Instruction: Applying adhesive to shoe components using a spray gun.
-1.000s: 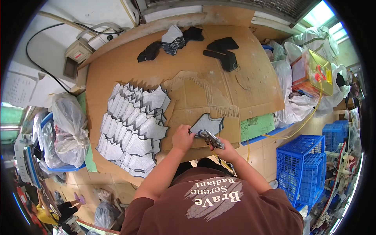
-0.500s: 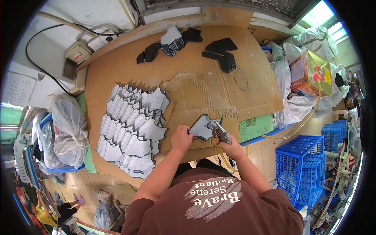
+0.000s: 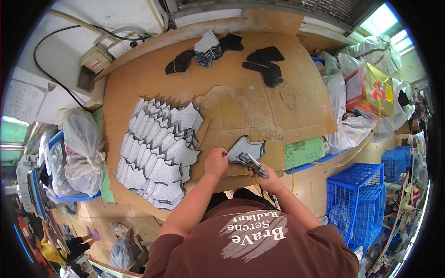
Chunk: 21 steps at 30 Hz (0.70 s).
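Observation:
A grey piece (image 3: 251, 145) with a dark edge and pointed corners lies flat on the cardboard in front of me. Closed at its left corner, my left hand (image 3: 216, 162) pinches the edge between thumb and fingers. My right hand (image 3: 272, 182) grips a metal spray gun (image 3: 254, 165), its nozzle over the near edge of the piece. To the left, overlapping rows of similar grey pieces (image 3: 157, 146) cover the cardboard. Whether any spray is coming out cannot be made out.
Dark cut pieces (image 3: 264, 69) and a tied grey bundle (image 3: 207, 48) lie at the back of the cardboard (image 3: 306, 109). At right stands a tin (image 3: 368, 90) with a yellow hose (image 3: 359, 150). Blue crates (image 3: 354, 199) stand at right; plastic bags (image 3: 83, 153) at left.
The spray gun has moved left and nearer to me over the grey piece, from its right part to its near edge. My left hand stays at the corner.

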Tool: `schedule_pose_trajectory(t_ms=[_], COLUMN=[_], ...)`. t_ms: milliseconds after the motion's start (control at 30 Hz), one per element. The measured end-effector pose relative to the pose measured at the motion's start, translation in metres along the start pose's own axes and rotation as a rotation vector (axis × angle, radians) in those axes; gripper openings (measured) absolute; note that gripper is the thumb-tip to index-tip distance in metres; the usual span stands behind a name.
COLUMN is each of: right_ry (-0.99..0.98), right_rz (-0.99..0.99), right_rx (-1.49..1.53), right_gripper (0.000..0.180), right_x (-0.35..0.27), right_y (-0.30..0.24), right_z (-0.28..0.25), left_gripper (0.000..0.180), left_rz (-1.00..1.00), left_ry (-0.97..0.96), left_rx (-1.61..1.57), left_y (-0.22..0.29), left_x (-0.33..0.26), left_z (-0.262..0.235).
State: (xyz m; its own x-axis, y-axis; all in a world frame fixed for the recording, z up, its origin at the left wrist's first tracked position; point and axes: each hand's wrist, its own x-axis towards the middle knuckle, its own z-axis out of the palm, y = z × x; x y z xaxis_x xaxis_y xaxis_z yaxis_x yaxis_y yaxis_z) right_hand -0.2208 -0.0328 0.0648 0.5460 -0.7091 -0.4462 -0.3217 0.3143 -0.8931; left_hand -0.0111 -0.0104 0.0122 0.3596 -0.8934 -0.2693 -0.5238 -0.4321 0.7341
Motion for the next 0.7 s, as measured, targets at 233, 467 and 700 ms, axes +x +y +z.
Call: schedule_pose_trajectory(t_ms=[233, 467, 700], right_ry=[0.028, 0.023, -0.018], right_rz=[0.056, 0.068, 0.120], right_rx=[0.040, 0.095, 0.053], right_gripper=[0.044, 0.048, 0.046], right_x=[-0.001, -0.001, 0.008], right_y=[-0.007, 0.001, -0.004], right_z=[-0.017, -0.022, -0.014], left_gripper=[0.010, 0.011, 0.013], left_rz=[0.047, -0.264, -0.542], left_ry=[0.109, 0.413, 0.680], left_rx=[-0.312, -0.605, -0.515], left_y=[-0.015, -0.105, -0.208], left_x=[-0.013, -0.076, -0.128], left_z=[-0.022, -0.172, -0.240])
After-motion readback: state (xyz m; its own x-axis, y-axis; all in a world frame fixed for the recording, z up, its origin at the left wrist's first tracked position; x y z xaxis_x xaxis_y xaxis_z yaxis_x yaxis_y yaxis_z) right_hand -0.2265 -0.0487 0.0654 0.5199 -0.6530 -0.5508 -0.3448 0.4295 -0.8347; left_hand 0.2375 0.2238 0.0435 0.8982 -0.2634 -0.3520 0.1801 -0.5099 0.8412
